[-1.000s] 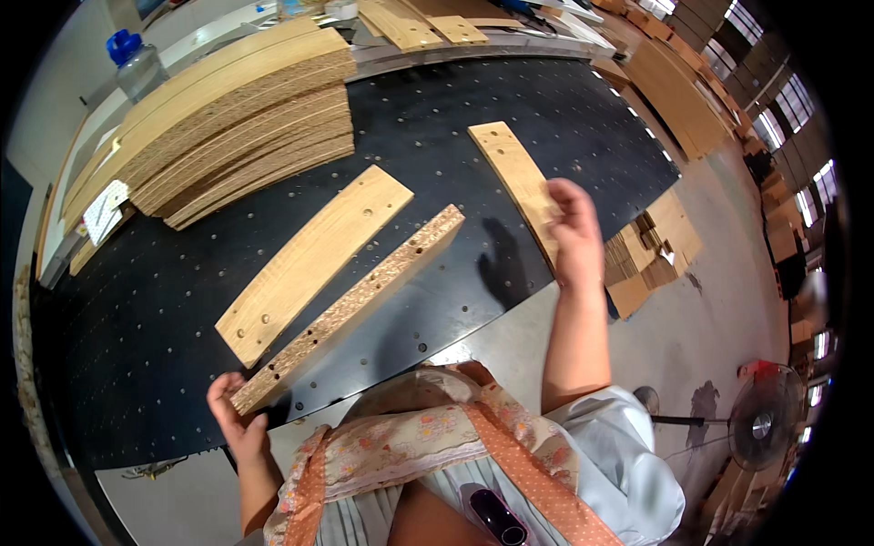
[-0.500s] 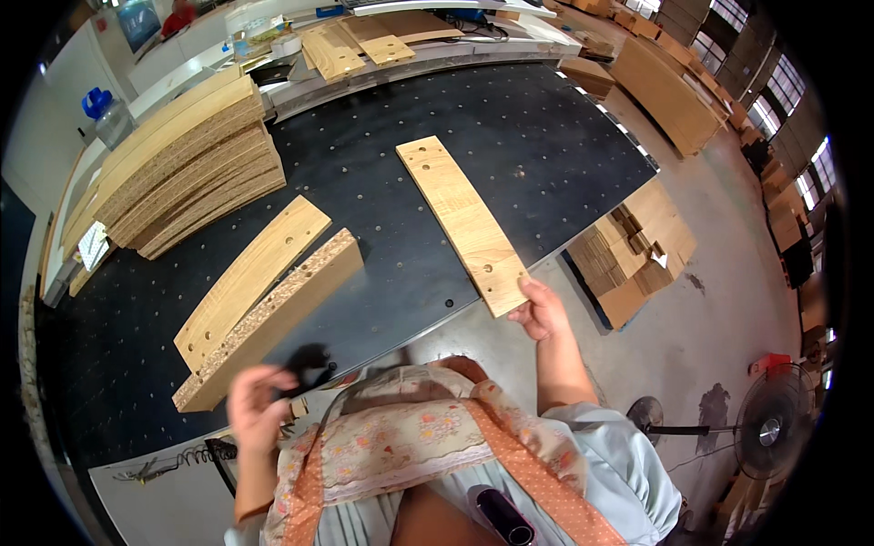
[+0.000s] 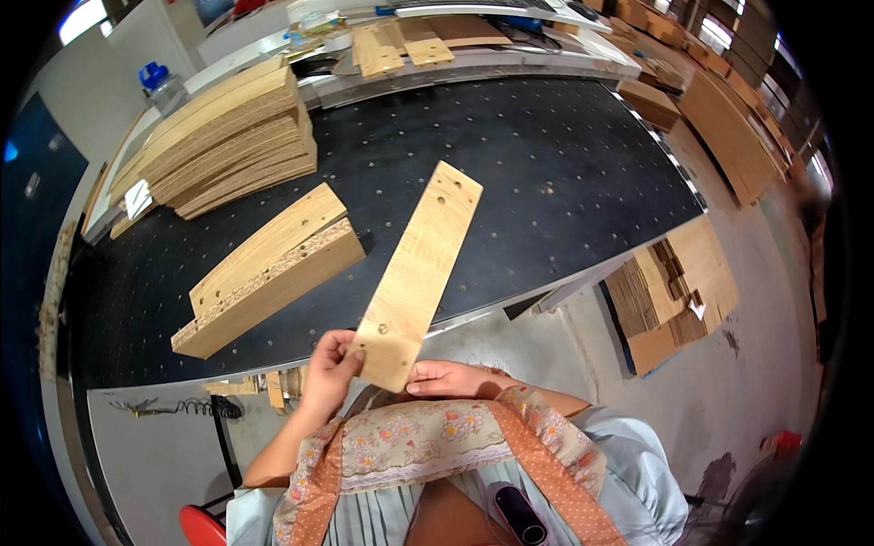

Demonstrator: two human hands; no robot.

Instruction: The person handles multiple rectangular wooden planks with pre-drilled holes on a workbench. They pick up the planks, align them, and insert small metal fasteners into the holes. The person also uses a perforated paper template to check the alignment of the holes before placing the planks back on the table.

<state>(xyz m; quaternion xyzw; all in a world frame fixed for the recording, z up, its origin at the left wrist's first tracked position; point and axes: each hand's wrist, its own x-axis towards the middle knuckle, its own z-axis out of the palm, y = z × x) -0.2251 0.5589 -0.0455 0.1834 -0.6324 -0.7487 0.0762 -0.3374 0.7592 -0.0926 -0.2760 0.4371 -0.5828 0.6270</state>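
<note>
Beside two boards (image 3: 265, 250) (image 3: 273, 297), the left hand (image 3: 330, 371) pinches one plank (image 3: 417, 273); right hand (image 3: 448, 378) touches it, closure unclear.

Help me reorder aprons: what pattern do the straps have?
The straps are orange with small pale dots, clearest in the head view.

Up on the wearer's head, this fisheye peers steeply down and forward, the black, dotted, flat worktop (image 3: 537, 150) close mid-frame.
</note>
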